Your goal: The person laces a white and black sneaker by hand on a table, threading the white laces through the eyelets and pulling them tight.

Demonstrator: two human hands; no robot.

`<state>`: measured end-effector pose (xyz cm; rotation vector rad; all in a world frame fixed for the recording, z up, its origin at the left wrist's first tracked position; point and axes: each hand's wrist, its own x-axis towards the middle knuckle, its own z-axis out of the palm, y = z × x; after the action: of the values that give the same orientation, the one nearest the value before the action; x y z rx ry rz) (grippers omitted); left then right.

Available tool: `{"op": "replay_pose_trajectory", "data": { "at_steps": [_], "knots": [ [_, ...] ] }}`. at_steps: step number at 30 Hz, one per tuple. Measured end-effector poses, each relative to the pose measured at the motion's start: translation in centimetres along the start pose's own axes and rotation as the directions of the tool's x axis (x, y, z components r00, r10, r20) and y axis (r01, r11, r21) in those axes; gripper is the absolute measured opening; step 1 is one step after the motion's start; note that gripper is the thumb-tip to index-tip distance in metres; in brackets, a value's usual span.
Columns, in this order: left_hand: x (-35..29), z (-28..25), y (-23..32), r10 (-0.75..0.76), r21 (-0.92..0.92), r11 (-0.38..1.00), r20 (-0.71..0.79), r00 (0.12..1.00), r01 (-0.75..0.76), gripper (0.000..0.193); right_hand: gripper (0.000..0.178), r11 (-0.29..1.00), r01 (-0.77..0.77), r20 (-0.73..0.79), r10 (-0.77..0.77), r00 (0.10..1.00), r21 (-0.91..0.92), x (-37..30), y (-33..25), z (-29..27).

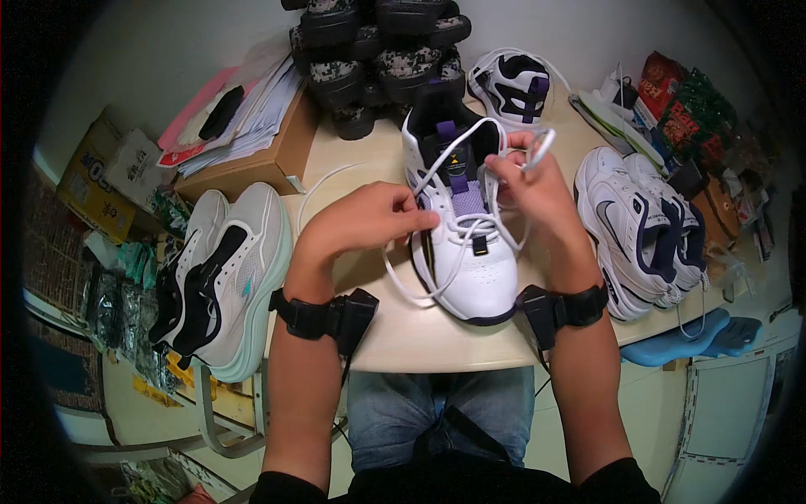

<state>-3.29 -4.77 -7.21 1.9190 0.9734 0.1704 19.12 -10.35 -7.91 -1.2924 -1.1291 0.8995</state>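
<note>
A white high-top sneaker (477, 277) with purple lining lies at the table's middle, toe toward me. Its white shoelace (432, 294) is threaded only through the lower eyelets, with long loose loops. My left hand (374, 217) is closed at the sneaker's left eyelet edge, thumb on the upper and fingers curled at its side; anything else in the fingers is hidden. On the right, beside the collar, my right hand (537, 185) pinches the shoelace, which loops up over the fingers. A purple pull tab and dark tongue label show inside the opening.
Light grey running shoes (243, 277) stand at left, white-and-navy sneakers (621, 227) at right. Behind are another white high-top (512, 88), stacked camouflage shoes (378, 50), and a cardboard box (285, 147) bearing papers (260, 118). The table's front edge (445, 361) is near my lap.
</note>
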Motion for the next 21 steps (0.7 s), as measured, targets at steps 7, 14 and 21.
{"op": "replay_pose_trajectory", "data": {
  "at_steps": [7, 14, 21],
  "knots": [
    [-0.2, -0.2, 0.3, 0.091, -0.035, 0.994, -0.268, 0.959, -0.104, 0.021, 0.023, 0.987, 0.150, -0.108, -0.144, 0.984, 0.056, -0.1, -0.4, -2.8],
    [0.4, -0.1, -0.2, 0.171, 0.116, 0.983, -0.337, 0.926, -0.140, 0.017, 0.074, 0.965, 0.251, -0.225, -0.228, 0.947, 0.079, -0.6, -1.5, -3.1],
    [-1.2, -1.1, 1.1, 0.272, -0.049, 0.953, -0.300, 0.914, -0.300, 0.012, 0.056, 0.733, 0.671, -0.017, -0.677, 0.736, -0.110, -2.1, -5.1, -2.6]
  ]
}}
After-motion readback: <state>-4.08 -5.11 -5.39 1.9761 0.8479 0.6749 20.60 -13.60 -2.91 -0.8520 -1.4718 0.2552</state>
